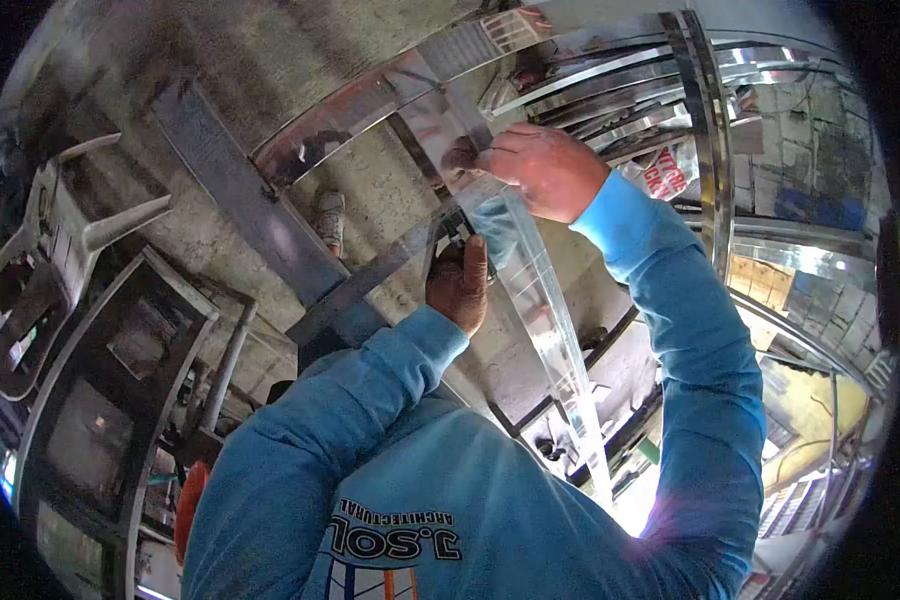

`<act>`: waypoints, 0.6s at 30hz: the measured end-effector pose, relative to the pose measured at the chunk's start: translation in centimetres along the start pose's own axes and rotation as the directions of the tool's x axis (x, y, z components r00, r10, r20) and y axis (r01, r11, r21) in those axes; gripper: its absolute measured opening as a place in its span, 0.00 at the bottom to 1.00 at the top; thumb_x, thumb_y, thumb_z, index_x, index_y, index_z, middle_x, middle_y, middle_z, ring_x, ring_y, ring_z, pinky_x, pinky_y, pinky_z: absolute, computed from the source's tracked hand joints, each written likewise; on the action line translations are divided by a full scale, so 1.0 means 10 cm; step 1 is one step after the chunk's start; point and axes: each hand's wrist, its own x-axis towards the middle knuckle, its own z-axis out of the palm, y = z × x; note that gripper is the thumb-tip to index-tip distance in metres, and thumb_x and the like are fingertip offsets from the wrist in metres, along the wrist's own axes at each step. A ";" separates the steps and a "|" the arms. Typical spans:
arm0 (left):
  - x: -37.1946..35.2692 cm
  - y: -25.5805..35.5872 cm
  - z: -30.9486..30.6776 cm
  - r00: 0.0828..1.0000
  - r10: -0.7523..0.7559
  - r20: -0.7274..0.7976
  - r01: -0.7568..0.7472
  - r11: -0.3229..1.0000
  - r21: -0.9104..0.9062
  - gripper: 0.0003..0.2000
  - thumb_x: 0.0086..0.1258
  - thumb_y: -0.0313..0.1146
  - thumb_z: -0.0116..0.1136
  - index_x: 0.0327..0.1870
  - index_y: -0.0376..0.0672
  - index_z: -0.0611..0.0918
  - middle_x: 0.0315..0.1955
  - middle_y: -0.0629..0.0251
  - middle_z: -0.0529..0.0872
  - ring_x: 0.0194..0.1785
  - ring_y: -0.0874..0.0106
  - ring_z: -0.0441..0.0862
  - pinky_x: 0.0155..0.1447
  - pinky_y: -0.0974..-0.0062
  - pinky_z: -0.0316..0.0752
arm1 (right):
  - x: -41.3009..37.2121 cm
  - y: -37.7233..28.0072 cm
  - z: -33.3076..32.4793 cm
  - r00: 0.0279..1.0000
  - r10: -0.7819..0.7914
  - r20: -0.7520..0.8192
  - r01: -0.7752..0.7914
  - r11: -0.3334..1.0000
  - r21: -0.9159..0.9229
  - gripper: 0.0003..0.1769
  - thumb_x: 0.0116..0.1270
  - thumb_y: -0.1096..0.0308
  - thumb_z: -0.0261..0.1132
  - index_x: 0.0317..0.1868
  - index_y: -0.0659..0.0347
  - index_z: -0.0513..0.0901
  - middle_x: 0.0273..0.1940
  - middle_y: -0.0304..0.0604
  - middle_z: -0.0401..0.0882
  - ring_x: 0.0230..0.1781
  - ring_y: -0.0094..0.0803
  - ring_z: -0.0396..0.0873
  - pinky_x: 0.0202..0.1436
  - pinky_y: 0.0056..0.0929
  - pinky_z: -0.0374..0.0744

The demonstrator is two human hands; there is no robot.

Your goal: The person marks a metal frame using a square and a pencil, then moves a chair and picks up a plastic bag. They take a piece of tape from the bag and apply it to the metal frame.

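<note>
A long shiny metal bar (555,335) runs from the middle of the head view toward the lower right. Its upper end meets a mirror-like metal frame (315,145). My left hand (460,285) is closed, thumb raised, around a small dark block-like object (448,232) beside that end. The palm hides most of the object, so its kind does not show. My right hand (545,170) rests at the joint of bar and frame. Its fingers are curled down against the metal, and whatever they grip is hidden.
A chair (55,235) and a dark panelled frame (110,400) stand at the left. Several metal strips (620,95) lie at the upper right, behind an upright shiny post (708,150). A shoe (330,220) shows on the concrete floor (260,45) below the frame.
</note>
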 end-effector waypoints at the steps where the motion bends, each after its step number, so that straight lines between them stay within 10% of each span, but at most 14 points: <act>1: 0.01 -0.03 0.01 1.000 -0.005 -0.001 0.005 1.000 0.017 0.35 0.73 0.64 0.34 0.37 0.34 0.77 0.30 0.45 0.80 0.38 0.49 0.77 0.47 0.56 0.70 | 0.01 -0.01 -0.01 1.000 -0.004 0.026 0.005 1.000 -0.015 0.19 0.47 0.77 0.65 0.43 0.61 0.78 0.35 0.45 0.75 0.41 0.45 0.75 0.45 0.39 0.76; 15: -0.02 -0.01 0.01 1.000 0.007 -0.027 -0.007 1.000 0.001 0.34 0.72 0.65 0.34 0.34 0.37 0.78 0.32 0.46 0.81 0.39 0.48 0.78 0.49 0.55 0.69 | 0.03 0.17 -0.11 0.982 -0.089 0.165 0.129 0.960 -0.249 0.14 0.48 0.74 0.64 0.38 0.59 0.78 0.34 0.43 0.75 0.40 0.41 0.75 0.43 0.39 0.77; 18: 0.02 -0.15 0.07 1.000 0.017 0.000 -0.017 1.000 -0.008 0.34 0.73 0.65 0.34 0.35 0.37 0.79 0.33 0.45 0.82 0.40 0.47 0.78 0.49 0.54 0.69 | -0.40 0.53 -0.25 0.954 0.179 0.241 -0.060 0.901 -0.430 0.11 0.50 0.73 0.62 0.37 0.59 0.77 0.34 0.43 0.75 0.38 0.41 0.75 0.41 0.40 0.77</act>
